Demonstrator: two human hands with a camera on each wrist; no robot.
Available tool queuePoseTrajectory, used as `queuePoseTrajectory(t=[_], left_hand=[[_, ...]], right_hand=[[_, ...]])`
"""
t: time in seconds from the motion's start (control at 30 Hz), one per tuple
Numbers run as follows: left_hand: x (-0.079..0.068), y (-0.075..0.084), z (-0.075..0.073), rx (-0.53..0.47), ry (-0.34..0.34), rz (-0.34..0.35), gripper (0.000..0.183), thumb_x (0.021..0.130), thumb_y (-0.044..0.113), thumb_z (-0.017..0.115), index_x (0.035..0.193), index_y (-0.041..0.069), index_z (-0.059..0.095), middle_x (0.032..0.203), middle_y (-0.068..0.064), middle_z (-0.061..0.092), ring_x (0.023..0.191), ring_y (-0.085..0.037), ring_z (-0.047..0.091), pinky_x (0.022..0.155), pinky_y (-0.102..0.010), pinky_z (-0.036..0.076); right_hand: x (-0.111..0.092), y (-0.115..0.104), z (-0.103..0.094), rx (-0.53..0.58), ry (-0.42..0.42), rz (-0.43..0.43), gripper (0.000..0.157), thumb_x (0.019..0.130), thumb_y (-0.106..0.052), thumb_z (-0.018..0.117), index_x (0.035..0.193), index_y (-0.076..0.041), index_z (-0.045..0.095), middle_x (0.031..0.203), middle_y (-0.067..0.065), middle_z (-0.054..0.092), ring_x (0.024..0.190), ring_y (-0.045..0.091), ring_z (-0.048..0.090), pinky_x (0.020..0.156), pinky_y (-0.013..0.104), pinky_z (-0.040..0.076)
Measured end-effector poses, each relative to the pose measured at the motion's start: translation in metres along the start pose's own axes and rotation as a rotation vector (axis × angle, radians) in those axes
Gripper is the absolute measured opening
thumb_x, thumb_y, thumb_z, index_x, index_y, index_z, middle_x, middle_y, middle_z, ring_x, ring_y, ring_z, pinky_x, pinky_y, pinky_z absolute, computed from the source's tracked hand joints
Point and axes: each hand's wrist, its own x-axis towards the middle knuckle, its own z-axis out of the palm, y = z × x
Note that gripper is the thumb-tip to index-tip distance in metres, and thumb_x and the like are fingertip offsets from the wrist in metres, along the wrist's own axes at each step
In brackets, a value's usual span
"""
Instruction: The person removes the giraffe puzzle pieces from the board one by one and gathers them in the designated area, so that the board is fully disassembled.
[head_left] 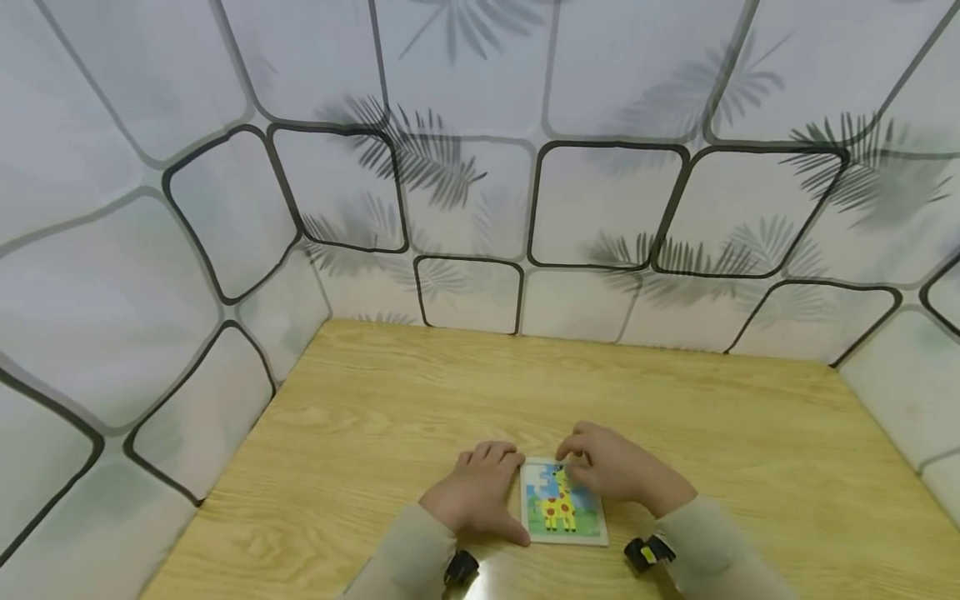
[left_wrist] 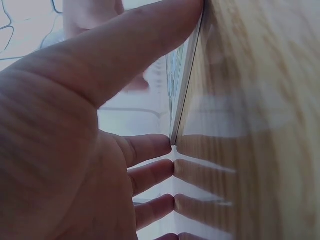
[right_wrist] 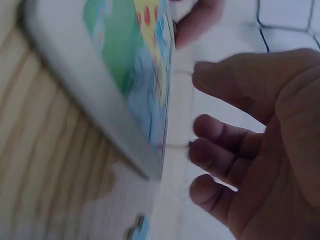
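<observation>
A jigsaw puzzle (head_left: 551, 504) with a yellow, red-spotted giraffe lies in a pale frame on the table. Toward its upper left a white, piece-shaped patch shows among the blue. My left hand (head_left: 483, 492) rests along the left side, fingers spread, its thumb and index finger touching the frame. Over the upper right part hovers my right hand (head_left: 611, 467), fingers loosely bent. In the right wrist view the thumb and fingers of this right hand (right_wrist: 250, 135) stand apart with nothing visible between them. A loose blue puzzle piece (right_wrist: 141, 229) lies on the table past the frame's corner.
The wooden table (head_left: 360, 400) reaches to a patterned wall covering (head_left: 468, 200) at the back and on both sides. A small black device (head_left: 648, 552) sits at the right wrist, another black device (head_left: 461, 568) at the left.
</observation>
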Motion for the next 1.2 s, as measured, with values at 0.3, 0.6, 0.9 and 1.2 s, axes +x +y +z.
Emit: queuePoseTrajectory(t=[0.3,0.6,0.9,1.2], left_hand=[[-0.002,-0.001,-0.001,0.001,-0.003,0.002,0.106,0.069,0.064,0.084,0.151,0.012,0.043,0.156,-0.006,0.038,0.145,-0.027,0.030,0.116,-0.050,0.028],[-0.001,-0.002,-0.002,0.002,-0.007,0.011,0.103,0.072,0.063,0.083,0.152,0.012,0.042,0.157,-0.006,0.037,0.145,-0.027,0.028,0.116,-0.050,0.027],[-0.003,0.002,-0.001,0.017,-0.004,0.001,0.103,0.070,0.066,0.082,0.151,0.014,0.044,0.156,-0.003,0.038,0.144,-0.025,0.029,0.115,-0.048,0.029],[-0.002,0.001,-0.001,-0.005,-0.001,0.002,0.103,0.071,0.063,0.083,0.151,0.012,0.043,0.155,-0.005,0.038,0.145,-0.027,0.029,0.116,-0.050,0.027]], right_hand=[[0.011,-0.018,0.008,-0.024,-0.166,0.006,0.036,0.081,-0.009,0.075,0.116,-0.016,0.074,0.093,-0.003,0.049,0.077,0.011,0.046,0.070,0.029,0.044],[0.022,-0.022,0.008,-0.037,-0.216,0.036,0.029,0.082,-0.005,0.070,0.106,-0.020,0.067,0.094,-0.003,0.048,0.082,0.013,0.048,0.074,0.033,0.047],[0.025,-0.028,0.004,-0.068,-0.277,0.025,0.029,0.082,0.000,0.073,0.095,-0.021,0.058,0.094,-0.002,0.045,0.086,0.015,0.043,0.075,0.033,0.045],[0.020,-0.027,0.010,-0.055,-0.158,0.032,0.032,0.083,-0.002,0.078,0.109,-0.014,0.064,0.095,-0.005,0.054,0.088,0.013,0.052,0.079,0.038,0.051]])
